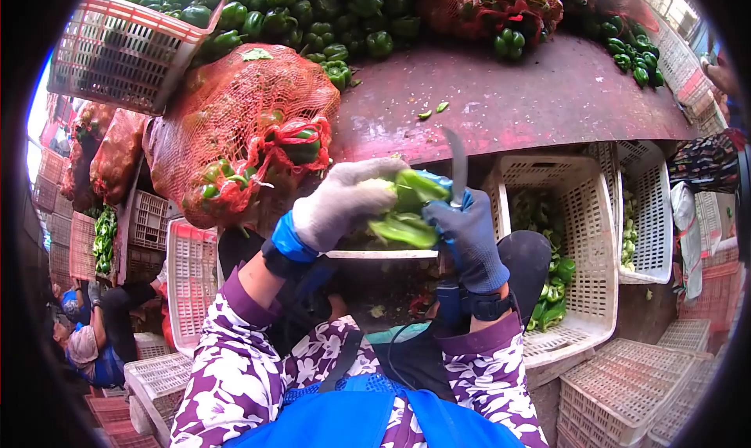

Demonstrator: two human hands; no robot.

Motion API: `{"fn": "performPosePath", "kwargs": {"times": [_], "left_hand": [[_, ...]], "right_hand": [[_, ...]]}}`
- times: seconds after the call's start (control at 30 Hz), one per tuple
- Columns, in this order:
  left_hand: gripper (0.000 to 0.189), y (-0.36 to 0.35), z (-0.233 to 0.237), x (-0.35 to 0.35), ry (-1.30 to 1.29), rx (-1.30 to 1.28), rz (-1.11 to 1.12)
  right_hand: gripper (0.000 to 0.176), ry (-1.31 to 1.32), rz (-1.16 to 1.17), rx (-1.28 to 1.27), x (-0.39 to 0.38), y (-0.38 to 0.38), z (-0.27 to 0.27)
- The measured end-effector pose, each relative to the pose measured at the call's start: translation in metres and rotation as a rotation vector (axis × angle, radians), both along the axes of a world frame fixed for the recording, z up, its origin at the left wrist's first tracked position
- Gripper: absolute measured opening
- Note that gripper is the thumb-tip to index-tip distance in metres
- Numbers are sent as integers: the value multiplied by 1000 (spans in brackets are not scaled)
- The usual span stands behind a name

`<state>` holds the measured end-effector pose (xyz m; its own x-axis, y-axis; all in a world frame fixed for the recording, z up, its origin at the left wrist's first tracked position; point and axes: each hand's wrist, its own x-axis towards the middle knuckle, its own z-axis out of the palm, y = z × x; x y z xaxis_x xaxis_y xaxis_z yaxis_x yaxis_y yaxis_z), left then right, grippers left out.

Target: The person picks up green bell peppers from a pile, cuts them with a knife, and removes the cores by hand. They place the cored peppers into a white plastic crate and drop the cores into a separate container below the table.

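- Closest to you, your blue apron (352,421) fills the bottom of the view, with your purple floral sleeves (235,370) reaching forward on either side of it.
- Your left hand (338,205), in a pale grey glove with a blue cuff, has its fingers curled closed over the top of a green pepper (408,213).
- Your right hand (469,241), in a dark blue glove, has its fingers wrapped tight around the handle of a knife (458,166). The blade points up and away from you, right against the pepper's right side.
- You hold the green pepper in the air between both hands, just in front of the near edge of the counter (532,104).
- That counter is dark red and worn, with a heap of peppers (313,17) along its far side.
- Just beyond your left hand, a red mesh sack (235,127) stuffed with peppers leans at the counter's left end.
- Right of your right hand stands a white crate (594,237) with green peppers lying in its bottom.
- At the upper left, a pink basket (117,49) sits tilted, with peppers at its rim.
- Low at the far left, another person (86,346) crouches among stacked crates, well apart from you.
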<state>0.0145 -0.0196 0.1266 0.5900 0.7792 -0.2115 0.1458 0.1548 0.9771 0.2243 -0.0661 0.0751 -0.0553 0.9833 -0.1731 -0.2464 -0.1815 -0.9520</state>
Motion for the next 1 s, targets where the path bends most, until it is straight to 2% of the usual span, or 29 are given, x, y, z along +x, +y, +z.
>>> {"fn": "performPosePath", "kwargs": {"times": [0.07, 0.13, 0.2, 0.3, 0.33, 0.37, 0.4, 0.43, 0.47, 0.5, 0.53, 0.57, 0.6, 0.63, 0.67, 0.7, 0.77, 0.8, 0.87, 0.9, 0.97, 1.0], "left_hand": [[59, -13, 12, 8, -84, -140, 71], [60, -9, 9, 4, -47, -159, 141], [60, 0, -6, -2, -42, -32, 162], [42, 0, -26, 1, -306, -210, 504], [35, 10, -35, -3, -371, -199, 522], [44, 10, -35, -1, -345, -126, 477], [50, 12, -42, 3, -126, 64, 369], [56, 14, -50, 7, 96, 243, 263], [68, 11, -31, 13, 349, 301, 102], [65, 20, -36, 9, 389, 589, -21], [61, 35, -32, 12, 524, 695, -73], [58, 56, -25, 14, 660, 795, -127], [47, 83, -31, 16, 737, 984, -74], [45, 113, -22, 19, 803, 1045, -75], [43, 144, -11, 25, 1066, 1022, -107], [48, 175, -11, 22, 1194, 1073, -121], [58, 226, -29, 16, 1433, 1061, -23], [56, 243, -39, 9, 1518, 1066, 28], [53, 290, -79, -15, 1720, 968, 116], [52, 304, -95, -18, 1831, 923, 144], [48, 299, -79, 2, 1893, 779, 126], [43, 310, -86, -5, 1826, 795, 121]], "right_hand": [[28, 83, -19, 15, 3, -1, -1], [27, 73, -67, -2, 2, 2, -5], [28, 88, -104, -16, 2, 3, -3], [34, 344, -183, -20, 10, -2, 6], [40, 494, -157, 66, 18, -5, 8], [50, 686, -94, 212, 26, -4, 8], [55, 970, -25, 213, 33, -5, 16], [58, 1202, 88, 350, 44, -5, 8], [62, 1428, 244, 463, 55, -5, 0], [63, 1517, 416, 677, 60, 4, -9], [64, 1580, 614, 881, 64, 13, -17], [62, 1646, 566, 852, 70, 11, -11], [62, 1697, 470, 815, 72, 7, -9], [61, 1743, 374, 779, 72, 5, -10], [62, 1709, 380, 768, 74, 7, -13], [63, 1672, 385, 759, 76, 8, -16], [64, 1666, 279, 661, 73, 5, -19], [65, 1659, 227, 612, 71, 4, -21], [72, 1499, 305, 559, 78, 9, -23], [68, 1469, 185, 452, 75, 4, -18], [60, 1426, -64, 211, 68, -7, -12], [58, 1284, -126, 114, 68, -4, -10]]}}
